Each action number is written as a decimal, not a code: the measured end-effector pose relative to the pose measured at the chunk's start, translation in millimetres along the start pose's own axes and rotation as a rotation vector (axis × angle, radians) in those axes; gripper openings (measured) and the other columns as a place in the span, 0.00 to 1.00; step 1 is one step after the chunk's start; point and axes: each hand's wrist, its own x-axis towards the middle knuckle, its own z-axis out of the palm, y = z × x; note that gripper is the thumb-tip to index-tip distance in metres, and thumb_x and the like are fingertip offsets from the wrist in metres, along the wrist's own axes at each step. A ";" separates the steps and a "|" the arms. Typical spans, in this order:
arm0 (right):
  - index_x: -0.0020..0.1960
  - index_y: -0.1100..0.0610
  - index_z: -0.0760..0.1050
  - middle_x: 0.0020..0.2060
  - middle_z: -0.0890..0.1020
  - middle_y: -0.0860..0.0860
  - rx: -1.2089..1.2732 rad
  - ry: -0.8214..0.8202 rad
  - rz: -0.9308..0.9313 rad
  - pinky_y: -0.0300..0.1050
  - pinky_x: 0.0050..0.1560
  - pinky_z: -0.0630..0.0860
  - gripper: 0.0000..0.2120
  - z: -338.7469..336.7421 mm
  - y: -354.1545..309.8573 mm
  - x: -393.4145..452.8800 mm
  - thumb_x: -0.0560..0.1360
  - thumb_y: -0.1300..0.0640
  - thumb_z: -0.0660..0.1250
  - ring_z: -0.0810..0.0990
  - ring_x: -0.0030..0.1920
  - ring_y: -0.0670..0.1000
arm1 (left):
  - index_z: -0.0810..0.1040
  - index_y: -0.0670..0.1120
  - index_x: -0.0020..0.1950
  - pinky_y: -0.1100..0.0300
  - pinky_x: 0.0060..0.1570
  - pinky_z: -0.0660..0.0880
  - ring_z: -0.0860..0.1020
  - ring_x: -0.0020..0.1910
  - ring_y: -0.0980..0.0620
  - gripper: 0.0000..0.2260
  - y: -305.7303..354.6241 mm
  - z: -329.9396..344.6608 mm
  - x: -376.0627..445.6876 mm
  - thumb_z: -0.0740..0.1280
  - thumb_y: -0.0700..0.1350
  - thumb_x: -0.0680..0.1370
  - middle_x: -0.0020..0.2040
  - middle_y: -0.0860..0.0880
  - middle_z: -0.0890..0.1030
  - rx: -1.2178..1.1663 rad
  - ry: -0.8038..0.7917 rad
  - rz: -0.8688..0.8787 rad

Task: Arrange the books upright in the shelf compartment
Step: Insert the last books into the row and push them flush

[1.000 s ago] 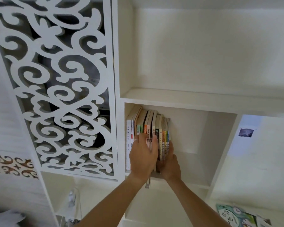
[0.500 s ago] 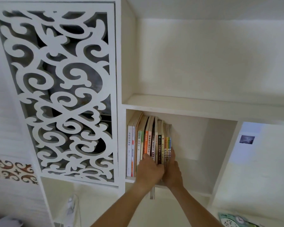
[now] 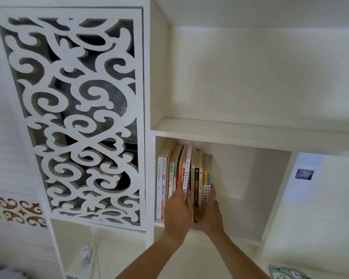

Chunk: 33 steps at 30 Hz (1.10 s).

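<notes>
A row of several books (image 3: pixel 201 178) stands upright at the left end of a white shelf compartment (image 3: pixel 250 198). My left hand (image 3: pixel 178 210) grips a pinkish-white book (image 3: pixel 186 174) near the middle of the row, and this book sticks out in front of its neighbours. At the right end of the row my right hand (image 3: pixel 210 212) lies flat against the last thin colourful spines, fingers pointing up. The lower ends of the middle books are hidden behind both hands.
A white fretwork panel (image 3: pixel 77 117) fills the space left of the compartment. Above is a larger shelf bay (image 3: pixel 260 77). The right half of the book compartment holds nothing. A small photo (image 3: pixel 304 174) hangs at right, and a green printed item (image 3: pixel 286 273) lies bottom right.
The pinkish-white book has come forward out of the row in my left hand. My right hand stays pressed on the right end. The camera has tilted slightly upward.
</notes>
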 end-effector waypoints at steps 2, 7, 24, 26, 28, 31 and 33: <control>0.80 0.37 0.37 0.66 0.77 0.53 0.008 -0.006 -0.009 0.62 0.50 0.84 0.54 0.2 2.2 0.6 0.72 0.42 0.75 0.83 0.58 0.57 | 0.69 0.51 0.74 0.58 0.54 0.82 0.81 0.54 0.57 0.22 -6.3 5.5 4.6 0.51 0.59 0.85 0.60 0.53 0.80 -0.016 0.015 0.049; 0.81 0.40 0.38 0.64 0.75 0.53 -0.038 -0.086 -0.009 0.47 0.48 0.80 0.55 -7.9 -2.7 -0.8 0.69 0.32 0.72 0.82 0.57 0.55 | 0.63 0.43 0.72 0.56 0.58 0.76 0.74 0.61 0.46 0.18 -5.2 23.2 -3.5 0.57 0.50 0.84 0.67 0.42 0.69 -0.027 -0.039 -0.045; 0.81 0.36 0.36 0.68 0.72 0.51 -0.076 -0.102 -0.028 0.61 0.56 0.83 0.71 -7.1 9.5 7.5 0.55 0.34 0.83 0.77 0.65 0.55 | 0.70 0.44 0.64 0.60 0.42 0.84 0.84 0.48 0.50 0.25 -54.0 33.2 13.3 0.75 0.52 0.74 0.57 0.45 0.78 0.323 -0.057 0.148; 0.81 0.40 0.35 0.69 0.71 0.53 -0.132 -0.032 -0.030 0.58 0.57 0.82 0.67 -2.2 3.0 0.8 0.61 0.36 0.81 0.76 0.65 0.56 | 0.68 0.45 0.65 0.59 0.43 0.84 0.84 0.49 0.49 0.24 -51.0 34.6 16.1 0.74 0.52 0.75 0.58 0.45 0.78 0.328 -0.049 0.126; 0.82 0.43 0.37 0.69 0.72 0.53 -0.157 0.030 -0.037 0.55 0.57 0.83 0.64 0.5 0.4 -2.8 0.63 0.33 0.79 0.77 0.64 0.55 | 0.66 0.46 0.65 0.56 0.44 0.84 0.83 0.51 0.47 0.25 -50.4 37.9 16.7 0.74 0.51 0.76 0.60 0.44 0.78 0.342 -0.032 0.113; 0.82 0.42 0.39 0.69 0.74 0.51 -0.151 0.057 -0.026 0.53 0.57 0.83 0.62 1.6 -1.0 -4.0 0.64 0.34 0.79 0.79 0.63 0.54 | 0.65 0.46 0.67 0.55 0.48 0.84 0.82 0.55 0.47 0.25 -54.1 41.5 17.4 0.72 0.51 0.77 0.63 0.44 0.76 0.327 -0.041 0.126; 0.82 0.41 0.40 0.69 0.75 0.50 -0.133 0.059 -0.031 0.53 0.57 0.83 0.61 1.8 -1.2 -4.7 0.65 0.36 0.80 0.80 0.64 0.53 | 0.65 0.46 0.67 0.56 0.49 0.84 0.82 0.56 0.47 0.23 -55.8 40.8 19.3 0.72 0.50 0.77 0.63 0.44 0.75 0.295 -0.045 0.132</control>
